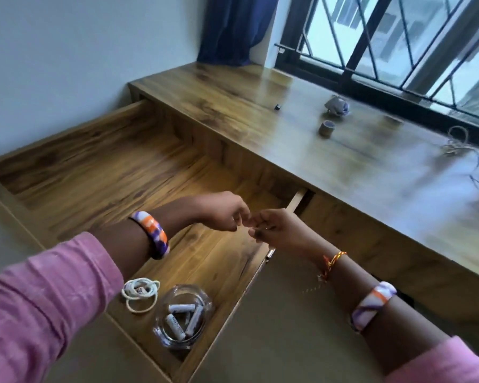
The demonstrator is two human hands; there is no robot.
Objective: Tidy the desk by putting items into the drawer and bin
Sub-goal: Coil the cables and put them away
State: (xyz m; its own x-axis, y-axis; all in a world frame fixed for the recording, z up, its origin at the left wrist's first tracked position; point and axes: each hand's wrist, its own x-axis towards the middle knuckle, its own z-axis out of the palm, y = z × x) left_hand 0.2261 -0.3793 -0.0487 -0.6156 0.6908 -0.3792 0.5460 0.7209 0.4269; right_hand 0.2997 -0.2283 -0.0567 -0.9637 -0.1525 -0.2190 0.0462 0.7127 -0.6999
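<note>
The wooden drawer [100,167] under the desk [357,172] is pulled wide open. Above its right side my left hand [223,214] and my right hand [278,230] meet with curled fingers, fingertips touching. My right hand pinches something small and dark, too blurred to name. Whether my left hand holds anything is hidden. At the drawer's near end lie a coiled white cable [140,294] and a glass bowl [183,317] with several batteries. On the desk sit a tape roll [326,129], a crumpled paper ball [337,105], a tiny black object [277,107] and tangled twine [456,145].
The desk runs along a barred window [398,45] with a blue curtain [233,29] at its left end. A white wall stands to the left of the drawer. Pale floor lies below the drawer front.
</note>
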